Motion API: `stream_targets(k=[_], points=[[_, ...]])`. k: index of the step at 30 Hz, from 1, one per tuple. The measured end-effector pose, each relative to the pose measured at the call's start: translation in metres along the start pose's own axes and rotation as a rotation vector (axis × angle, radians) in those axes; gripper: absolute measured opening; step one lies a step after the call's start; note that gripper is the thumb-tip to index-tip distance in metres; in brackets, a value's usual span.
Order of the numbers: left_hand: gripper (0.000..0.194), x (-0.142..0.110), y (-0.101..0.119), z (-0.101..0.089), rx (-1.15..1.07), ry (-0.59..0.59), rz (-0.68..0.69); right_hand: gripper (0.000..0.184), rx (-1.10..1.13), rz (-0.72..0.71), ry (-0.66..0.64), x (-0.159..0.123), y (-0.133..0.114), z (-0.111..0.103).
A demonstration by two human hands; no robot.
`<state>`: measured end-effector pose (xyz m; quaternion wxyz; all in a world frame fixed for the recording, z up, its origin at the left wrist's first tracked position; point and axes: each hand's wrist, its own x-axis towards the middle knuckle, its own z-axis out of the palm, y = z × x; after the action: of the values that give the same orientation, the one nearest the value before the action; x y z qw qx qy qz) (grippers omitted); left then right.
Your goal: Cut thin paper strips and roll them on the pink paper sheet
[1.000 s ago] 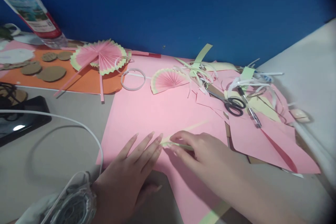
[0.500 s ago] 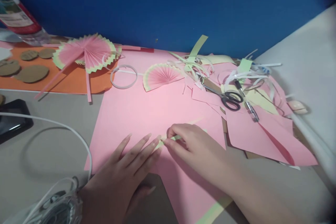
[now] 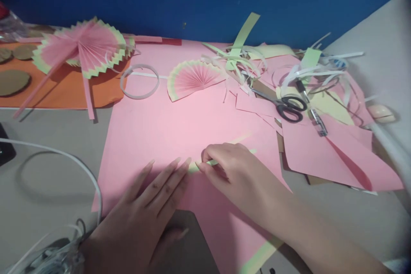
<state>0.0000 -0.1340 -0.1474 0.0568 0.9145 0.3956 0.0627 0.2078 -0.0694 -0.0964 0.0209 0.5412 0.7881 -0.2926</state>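
Note:
My left hand (image 3: 146, 207) lies flat on a large pink paper sheet (image 3: 144, 124), its fingers stretched out. Beside those fingertips, my right hand (image 3: 237, 175) pinches a narrow pale green paper strip (image 3: 193, 167) between thumb and index finger. A short piece of the strip shows between the two hands; my right hand hides much of the rest. Beyond my hands, a pleated pink fan with a yellow-green rim (image 3: 192, 80) rests on the sheet. A pale green and yellow band edges the pink paper (image 3: 261, 257) below my right forearm.
Black-handled scissors (image 3: 290, 109), a pen (image 3: 316, 120) and paper scraps (image 3: 247, 64) lie to the right. At left are a tape ring (image 3: 139, 94), a larger pleated piece (image 3: 80, 47), cardboard discs (image 3: 14, 82) on orange paper (image 3: 109, 90), and a white cable (image 3: 73, 160).
The camera view has shifted, so the background items sit higher. A small gap has opened between my left fingertips and right pinch, showing more of the strip.

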Motion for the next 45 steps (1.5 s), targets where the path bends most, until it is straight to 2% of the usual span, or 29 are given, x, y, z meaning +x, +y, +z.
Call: stream_targets(k=[16, 35, 39, 45], points=[[0.064, 0.003, -0.001, -0.003, -0.029, 0.001, -0.004, 0.017, -0.066, -0.056, 0.024, -0.001, 0.003, 0.002], [0.065, 0.004, 0.000, -0.005, -0.058, 0.012, -0.010, 0.017, -0.090, -0.052, 0.031, -0.002, 0.000, 0.005], [0.056, 0.013, -0.002, -0.009, -0.097, 0.061, -0.035, 0.015, -0.073, -0.050, 0.021, -0.001, 0.001, 0.006], [0.043, 0.022, -0.003, -0.014, -0.034, 0.114, -0.019, 0.015, -0.057, -0.044, 0.012, -0.001, 0.000, 0.006]])
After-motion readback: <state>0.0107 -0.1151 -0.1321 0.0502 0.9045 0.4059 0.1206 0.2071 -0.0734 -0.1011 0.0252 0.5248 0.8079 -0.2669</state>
